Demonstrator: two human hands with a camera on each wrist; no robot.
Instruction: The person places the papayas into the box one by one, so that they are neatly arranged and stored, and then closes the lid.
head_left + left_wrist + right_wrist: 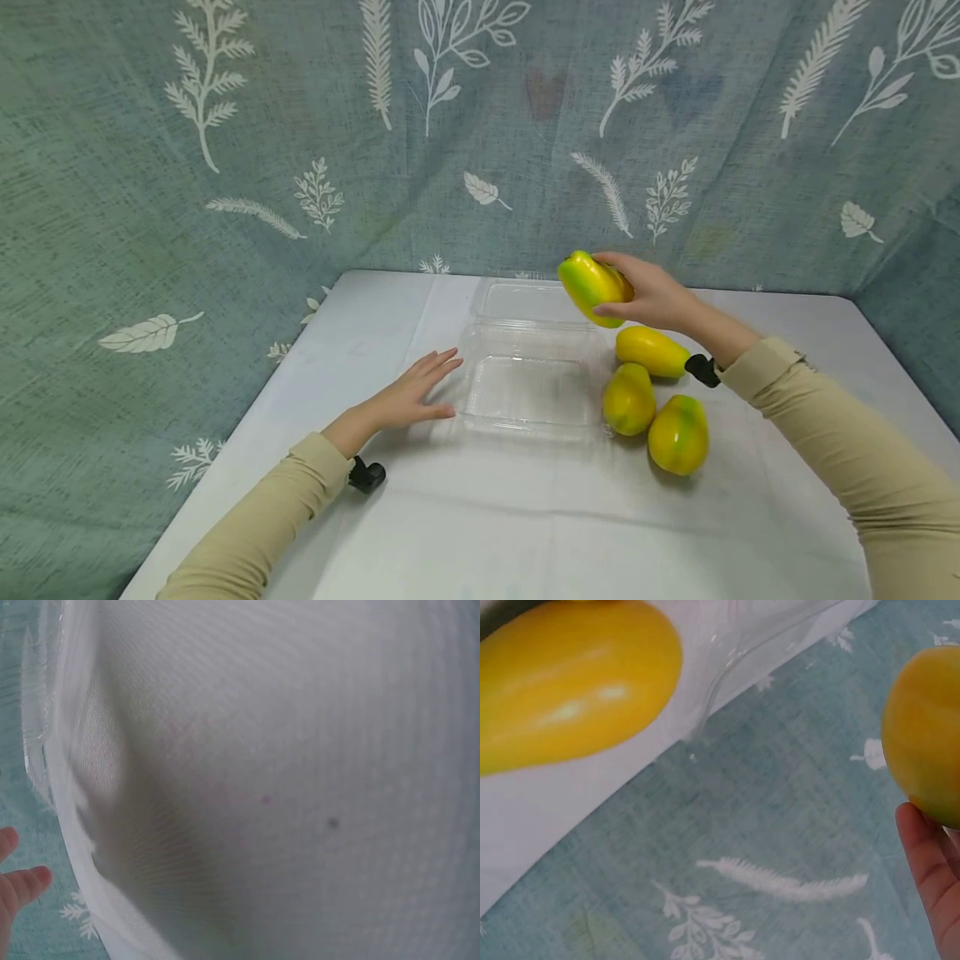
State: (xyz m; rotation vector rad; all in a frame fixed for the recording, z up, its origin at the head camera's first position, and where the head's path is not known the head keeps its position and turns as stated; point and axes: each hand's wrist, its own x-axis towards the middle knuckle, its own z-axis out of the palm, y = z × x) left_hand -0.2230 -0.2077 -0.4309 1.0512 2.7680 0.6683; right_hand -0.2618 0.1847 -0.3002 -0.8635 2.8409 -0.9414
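Observation:
My right hand [651, 293] grips a yellow-green papaya [588, 283], raised above the back of the table. The same held papaya [926, 735] shows at the right edge of the right wrist view, with fingers [930, 874] against its underside. Below it on the cloth stands a clear plastic clamshell box [528, 425], its lid [525, 302] laid back flat. Beside the box's left wall is my left hand [412, 392], fingers spread and straight; whether the fingertips touch the wall I cannot tell. Only a few of its fingers [28, 885] appear in the left wrist view.
To the right of the box lie a yellow papaya [651, 351], a shorter papaya [628, 400] and a papaya with a green streak [678, 437]. A white cloth covers the table [510, 533]. Behind it hangs a blue-green leaf-print curtain [420, 200].

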